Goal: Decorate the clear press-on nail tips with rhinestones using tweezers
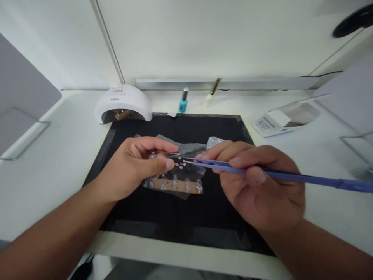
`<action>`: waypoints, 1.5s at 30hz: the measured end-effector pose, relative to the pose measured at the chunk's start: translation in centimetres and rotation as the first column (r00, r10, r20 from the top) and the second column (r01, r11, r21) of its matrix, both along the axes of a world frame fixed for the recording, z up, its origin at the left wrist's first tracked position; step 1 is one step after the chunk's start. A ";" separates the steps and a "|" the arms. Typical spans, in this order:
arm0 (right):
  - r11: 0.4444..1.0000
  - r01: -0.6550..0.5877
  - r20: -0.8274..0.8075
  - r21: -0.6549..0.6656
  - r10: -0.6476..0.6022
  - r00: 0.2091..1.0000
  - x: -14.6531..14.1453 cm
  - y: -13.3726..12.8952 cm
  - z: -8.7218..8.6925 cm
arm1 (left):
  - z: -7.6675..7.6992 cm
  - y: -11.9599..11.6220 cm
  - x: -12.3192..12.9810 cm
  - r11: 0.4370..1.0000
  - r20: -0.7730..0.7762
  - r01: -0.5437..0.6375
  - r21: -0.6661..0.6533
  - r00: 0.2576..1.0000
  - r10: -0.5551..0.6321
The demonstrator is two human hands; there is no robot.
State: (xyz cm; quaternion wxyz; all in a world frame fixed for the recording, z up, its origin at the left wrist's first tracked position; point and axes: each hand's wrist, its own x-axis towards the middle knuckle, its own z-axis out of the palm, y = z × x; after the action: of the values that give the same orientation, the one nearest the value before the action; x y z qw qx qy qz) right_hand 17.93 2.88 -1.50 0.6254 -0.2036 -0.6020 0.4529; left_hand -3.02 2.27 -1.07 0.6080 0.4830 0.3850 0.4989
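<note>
Right into the fiddly part here! Had the blue tweezers in the right hand, with thumb and fingers clamped round the shanks, and held the 2 tips slightly apart, right beside the small pieces, on or inside the clear plastic over the middle of the black mat. Held the left hand just opposite, with thumb and forefinger apart at the tips (could not tell about a grip on the plastic). Judged as partway: had pieces out within reach, showed none clearly pinched in the tips, so apparently had the picking-up undone. Made out clear, shiny bits along the brown strip, nearer the body. Spotted a white lamp back left, a turquoise bottle and a gold-capped bottle beyond the mat, and an open box back right, all well apart from the hands. Found the closest clutter in the silver packet, tight behind the right fingertips.
</note>
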 end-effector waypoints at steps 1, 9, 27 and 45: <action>1.000 -0.002 0.003 -0.004 0.002 1.000 0.0 0.0 0.0 | 0.0 0.1 -0.1 0.999 0.026 0.020 -0.032 0.999 -0.019; 0.996 -0.037 -0.032 0.078 0.040 0.999 0.1 0.5 -0.5 | 0.3 0.2 -0.1 0.983 0.099 0.057 -0.175 0.994 -0.040; 0.990 -0.088 -0.037 0.113 0.092 0.995 0.2 0.7 -0.8 | 0.1 0.2 -0.3 0.978 0.120 0.098 -0.182 0.990 -0.077; 0.991 -0.035 -0.051 0.131 0.042 0.998 -0.2 0.8 -1.0 | 0.3 0.3 -0.3 0.988 0.062 0.094 -0.120 0.994 -0.087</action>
State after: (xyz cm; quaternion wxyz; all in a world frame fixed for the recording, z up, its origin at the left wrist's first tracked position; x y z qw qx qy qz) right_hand 17.77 3.68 -2.48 0.6443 -0.1383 -0.6171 0.4300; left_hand -3.32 2.55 -0.77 0.6693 0.4473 0.3751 0.4596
